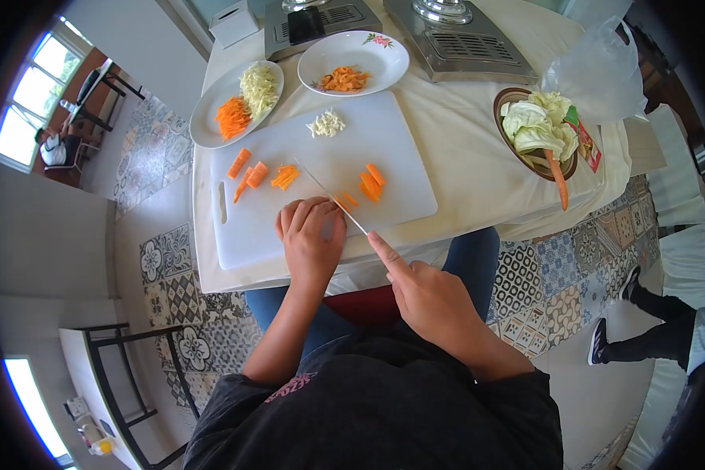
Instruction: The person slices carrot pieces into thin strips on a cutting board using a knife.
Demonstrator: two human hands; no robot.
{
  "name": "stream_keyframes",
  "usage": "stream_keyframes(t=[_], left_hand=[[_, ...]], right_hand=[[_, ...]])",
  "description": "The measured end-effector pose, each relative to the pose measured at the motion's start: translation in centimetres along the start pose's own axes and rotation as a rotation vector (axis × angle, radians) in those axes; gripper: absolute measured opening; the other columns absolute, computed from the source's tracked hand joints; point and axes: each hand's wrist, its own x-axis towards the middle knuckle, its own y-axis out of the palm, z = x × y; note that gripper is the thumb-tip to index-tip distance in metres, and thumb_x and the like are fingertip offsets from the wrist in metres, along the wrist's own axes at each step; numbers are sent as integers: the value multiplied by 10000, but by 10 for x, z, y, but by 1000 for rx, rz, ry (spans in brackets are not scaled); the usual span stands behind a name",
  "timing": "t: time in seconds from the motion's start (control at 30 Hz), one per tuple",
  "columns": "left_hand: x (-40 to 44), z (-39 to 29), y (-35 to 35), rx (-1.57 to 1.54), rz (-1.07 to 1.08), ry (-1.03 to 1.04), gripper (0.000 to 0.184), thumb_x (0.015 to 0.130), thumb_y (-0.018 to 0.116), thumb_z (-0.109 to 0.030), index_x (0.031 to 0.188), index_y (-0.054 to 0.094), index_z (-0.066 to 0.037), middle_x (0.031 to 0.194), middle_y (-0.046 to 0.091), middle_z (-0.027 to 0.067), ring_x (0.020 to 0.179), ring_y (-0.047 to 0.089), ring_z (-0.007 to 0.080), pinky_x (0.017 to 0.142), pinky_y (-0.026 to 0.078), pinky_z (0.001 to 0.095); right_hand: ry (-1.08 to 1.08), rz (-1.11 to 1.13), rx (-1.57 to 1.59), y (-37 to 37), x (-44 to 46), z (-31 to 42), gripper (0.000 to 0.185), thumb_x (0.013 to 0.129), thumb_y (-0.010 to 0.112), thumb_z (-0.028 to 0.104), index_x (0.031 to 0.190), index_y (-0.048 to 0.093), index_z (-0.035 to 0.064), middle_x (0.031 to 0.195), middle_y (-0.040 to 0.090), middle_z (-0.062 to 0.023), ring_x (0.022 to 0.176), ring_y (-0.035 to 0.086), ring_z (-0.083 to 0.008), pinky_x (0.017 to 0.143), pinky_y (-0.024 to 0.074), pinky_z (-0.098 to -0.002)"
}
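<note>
My right hand (431, 301) is closed round a knife, its index finger stretched along the back of the blade (329, 192). The blade reaches up and left over the white cutting board (262, 227). Left of it, my left hand (313, 231) rests at the board's near edge with bent fingers pressed together, beside orange carrot pieces (346, 201); whatever is under the fingertips is hidden. Carrot sticks (372, 182) lie to the right, thin carrot strips (284, 176) and thicker carrot chunks (247, 171) to the left. Chopped white bits (326, 123) sit near the board's far edge.
Behind the board stand a plate (204, 129) of shredded carrot and cabbage, a plate (388, 66) with orange shreds, and two metal stoves (478, 47). A bowl (503, 98) of cabbage and a plastic bag (599, 74) are at right. One person sits far left; another's legs (650, 337) show right.
</note>
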Motion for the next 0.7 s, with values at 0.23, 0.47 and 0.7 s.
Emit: stream_keyframes(t=[0.23,0.47,0.7], left_hand=[[2,-2,-1,14,17,-18,135,760,767,-96,887,722,-103,999,698,-1,999,601,234,972,405,390],[2,-1,0,-8,-21,-27,118,754,796,-106,856,738,-95,991,695,-2,985,601,233,961,407,387],[1,0,-1,-53,-23,-38,132,745,801,-101,865,746,-93,979,681,1,977,598,236,954,408,397]], right_hand=[[20,33,-20,2,-1,1,719,914,565,85,1575,315,217,647,570,-142,525,615,-333,503,525,-453],[36,166,57,-15,-14,1,776,880,541,22,1589,242,124,689,608,-206,553,628,-358,536,533,-458],[66,250,25,-21,-4,6,790,879,527,6,1594,209,116,694,609,-230,574,629,-393,563,531,-481]])
